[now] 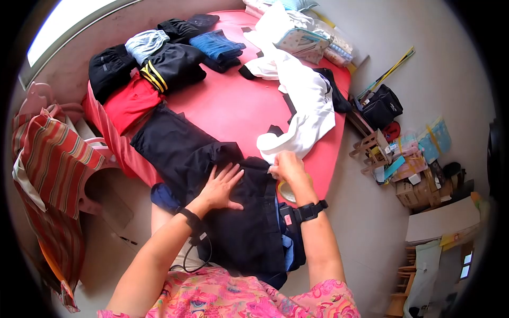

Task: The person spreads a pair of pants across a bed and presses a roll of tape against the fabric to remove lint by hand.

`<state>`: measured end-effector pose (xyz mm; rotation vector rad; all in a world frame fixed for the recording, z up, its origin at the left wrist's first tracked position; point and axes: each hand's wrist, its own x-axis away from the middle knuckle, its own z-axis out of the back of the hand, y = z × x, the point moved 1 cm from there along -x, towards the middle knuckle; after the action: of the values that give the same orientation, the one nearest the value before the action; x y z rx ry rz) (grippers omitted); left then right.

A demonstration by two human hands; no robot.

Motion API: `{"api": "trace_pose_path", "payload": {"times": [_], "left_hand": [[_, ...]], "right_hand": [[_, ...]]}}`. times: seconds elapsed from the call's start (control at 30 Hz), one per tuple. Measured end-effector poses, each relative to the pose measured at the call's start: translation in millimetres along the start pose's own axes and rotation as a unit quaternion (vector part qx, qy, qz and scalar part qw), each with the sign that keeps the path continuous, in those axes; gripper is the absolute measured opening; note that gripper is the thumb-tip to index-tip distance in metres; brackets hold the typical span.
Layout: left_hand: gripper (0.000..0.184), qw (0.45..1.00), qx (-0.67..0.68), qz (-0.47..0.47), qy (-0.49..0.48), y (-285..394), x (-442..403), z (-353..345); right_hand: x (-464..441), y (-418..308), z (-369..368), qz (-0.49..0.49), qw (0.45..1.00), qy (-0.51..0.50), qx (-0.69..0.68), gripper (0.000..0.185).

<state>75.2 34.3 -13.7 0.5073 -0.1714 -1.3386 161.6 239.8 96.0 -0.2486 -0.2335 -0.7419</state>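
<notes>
Black trousers (183, 140) lie stretched across the pink-covered bed and down over my lap. My left hand (220, 188) rests flat on them with its fingers spread. My right hand (289, 167) is closed at their right edge, the fingers pinching the dark cloth. Just beyond that hand lies a crumpled white garment (313, 98) with black parts. Beneath my right wrist shows a pale yellow ring-shaped thing (287, 191), partly hidden. Dark blue cloth (289, 246) sticks out from under the trousers near my lap.
Folded clothes, among them a red garment (130, 103) and blue jeans (217, 46), are piled at the bed's far left. Bedding (302, 42) sits at the far end. A striped cloth (58, 164) drapes a pink chair on the left. Boxes (413, 193) and a black bag (382, 106) stand rightward.
</notes>
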Motion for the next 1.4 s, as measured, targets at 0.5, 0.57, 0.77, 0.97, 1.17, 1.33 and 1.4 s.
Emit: {"api": "trace_pose_path", "payload": {"times": [0.5, 0.57, 0.77, 0.97, 1.17, 1.33, 1.4], "left_hand": [[0.110, 1.000, -0.012, 0.007, -0.009, 0, -2, 2], [0.110, 1.000, -0.014, 0.005, -0.012, 0, -2, 1], [0.111, 0.999, -0.032, 0.005, -0.006, -1, 0, -2], [0.112, 0.999, -0.033, 0.013, -0.014, 1, -3, 0], [0.113, 0.999, -0.040, 0.005, -0.007, 0, -2, -2], [0.113, 0.999, -0.040, -0.003, 0.005, -3, -7, -2], [0.112, 0.999, -0.037, 0.006, -0.001, 0, -4, -2]], "right_hand": [[63, 14, 11, 0.056, 0.996, 0.004, 0.067, 0.018], [67, 10, -19, 0.088, 0.992, 0.024, 0.086, 0.016], [52, 12, -95, 0.155, 0.983, 0.011, 0.093, 0.013], [77, 19, -22, 0.076, 0.995, 0.003, 0.061, 0.016], [71, 16, -88, 0.152, 0.983, -0.022, 0.100, 0.015], [80, 24, -55, 0.113, 0.991, -0.064, -0.033, 0.017], [97, 16, -33, 0.107, 0.991, -0.054, -0.057, 0.018]]}}
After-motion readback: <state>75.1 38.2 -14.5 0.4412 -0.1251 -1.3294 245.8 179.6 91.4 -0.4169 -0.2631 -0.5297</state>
